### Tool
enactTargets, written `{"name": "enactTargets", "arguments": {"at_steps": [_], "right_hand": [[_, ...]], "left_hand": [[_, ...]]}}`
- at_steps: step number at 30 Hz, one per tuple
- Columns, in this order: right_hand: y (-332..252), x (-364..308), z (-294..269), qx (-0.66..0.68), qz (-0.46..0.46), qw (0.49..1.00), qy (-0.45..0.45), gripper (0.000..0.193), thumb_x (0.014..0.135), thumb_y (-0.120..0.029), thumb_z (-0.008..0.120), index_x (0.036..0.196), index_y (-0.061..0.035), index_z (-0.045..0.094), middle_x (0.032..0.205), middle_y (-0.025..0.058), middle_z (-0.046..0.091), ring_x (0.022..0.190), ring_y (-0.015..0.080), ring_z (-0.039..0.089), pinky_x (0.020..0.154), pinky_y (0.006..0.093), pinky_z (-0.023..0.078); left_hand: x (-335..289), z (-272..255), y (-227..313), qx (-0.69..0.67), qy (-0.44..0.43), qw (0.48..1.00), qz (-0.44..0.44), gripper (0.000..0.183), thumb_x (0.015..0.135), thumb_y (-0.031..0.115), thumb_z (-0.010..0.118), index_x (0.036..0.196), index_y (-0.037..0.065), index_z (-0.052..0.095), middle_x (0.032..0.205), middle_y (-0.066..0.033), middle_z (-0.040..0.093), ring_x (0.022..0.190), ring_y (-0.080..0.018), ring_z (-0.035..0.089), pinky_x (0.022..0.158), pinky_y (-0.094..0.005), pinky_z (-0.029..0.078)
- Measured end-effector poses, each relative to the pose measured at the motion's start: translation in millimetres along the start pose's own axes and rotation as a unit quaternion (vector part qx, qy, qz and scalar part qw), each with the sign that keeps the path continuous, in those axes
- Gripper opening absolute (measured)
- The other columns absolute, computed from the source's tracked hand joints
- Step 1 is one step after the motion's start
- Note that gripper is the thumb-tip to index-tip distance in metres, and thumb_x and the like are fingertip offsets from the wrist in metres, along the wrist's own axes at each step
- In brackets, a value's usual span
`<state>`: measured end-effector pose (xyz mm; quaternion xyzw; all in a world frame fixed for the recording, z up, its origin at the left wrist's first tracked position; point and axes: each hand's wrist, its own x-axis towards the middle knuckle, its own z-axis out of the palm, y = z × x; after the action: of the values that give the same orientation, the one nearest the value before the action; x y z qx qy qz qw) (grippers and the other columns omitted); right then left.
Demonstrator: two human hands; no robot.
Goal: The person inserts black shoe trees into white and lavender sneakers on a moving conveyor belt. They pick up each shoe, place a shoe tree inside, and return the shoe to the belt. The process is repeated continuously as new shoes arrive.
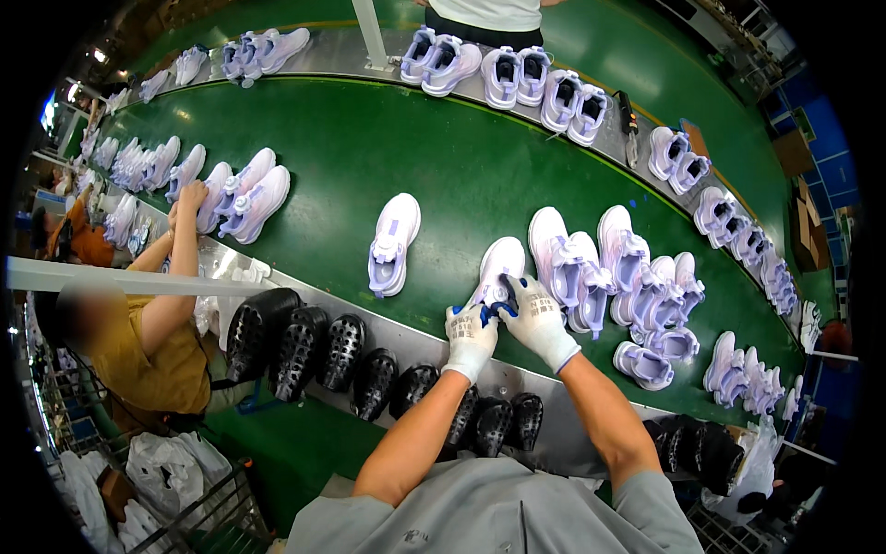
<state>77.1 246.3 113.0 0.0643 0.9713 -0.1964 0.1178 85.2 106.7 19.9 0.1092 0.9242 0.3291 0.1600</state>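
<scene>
A white and lavender sneaker (503, 260) stands on the green belt in front of me, toe pointing away. My left hand (471, 338), in a white glove with blue fingertips, is closed at the near left of its opening. Gloved the same way, my right hand (539, 321) has its fingers bent over the tongue and collar area from the right. Both hands cover the heel and most of the opening. Another sneaker (395, 245) stands alone to the left. Several more sneakers (556, 249) are grouped close by on the right, some lying on their sides.
Black shoe-shaped forms with holes (374, 382) line the metal ledge (544, 386) between me and the green belt (328, 166). A co-worker (157, 342) at left reaches toward sneakers. Shoe pairs (517, 76) and a black-handled tool (628, 125) lie along the far ledge, beside another person (486, 18).
</scene>
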Motion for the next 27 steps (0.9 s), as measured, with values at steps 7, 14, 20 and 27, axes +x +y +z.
{"name": "enactTargets", "arguments": {"at_steps": [7,14,20,27], "right_hand": [[-5,16,1,-0.042,0.016,0.997,-0.064,0.041,0.089,-0.034,0.067,0.117,-0.0048,0.065,0.110,0.0175,0.067,0.105,0.0334,0.066,0.089,0.0423,0.054],[-35,24,0,-0.080,0.119,0.987,-0.069,0.044,0.090,-0.043,0.065,0.112,-0.0055,0.066,0.106,0.0161,0.069,0.100,0.0310,0.069,0.084,0.0407,0.056],[-26,35,2,0.038,0.084,0.995,-0.048,0.055,0.082,-0.034,0.074,0.122,0.0011,0.061,0.118,0.0239,0.065,0.108,0.0384,0.066,0.095,0.0433,0.052],[-16,69,-4,0.128,0.130,0.965,-0.186,0.062,0.074,-0.032,0.075,0.121,0.0052,0.060,0.113,0.0299,0.068,0.106,0.0388,0.068,0.093,0.0421,0.053]], "left_hand": [[5,-9,5,-0.001,-0.020,1.000,-0.009,0.023,0.090,0.022,0.054,0.083,0.008,0.072,0.094,-0.0135,0.071,0.093,-0.0326,0.063,0.093,-0.0451,0.039],[11,-13,2,0.004,-0.019,0.999,-0.027,0.028,0.093,0.022,0.049,0.085,0.009,0.072,0.099,-0.0134,0.072,0.096,-0.0328,0.064,0.095,-0.0450,0.039],[12,-13,7,0.038,-0.008,0.997,-0.073,0.028,0.092,0.024,0.050,0.088,0.009,0.073,0.097,-0.0131,0.073,0.094,-0.0326,0.066,0.096,-0.0460,0.041],[10,-39,24,-0.010,-0.027,0.993,-0.118,0.028,0.091,0.027,0.055,0.091,0.007,0.074,0.106,-0.0104,0.072,0.104,-0.0377,0.057,0.098,-0.0486,0.043]]}}
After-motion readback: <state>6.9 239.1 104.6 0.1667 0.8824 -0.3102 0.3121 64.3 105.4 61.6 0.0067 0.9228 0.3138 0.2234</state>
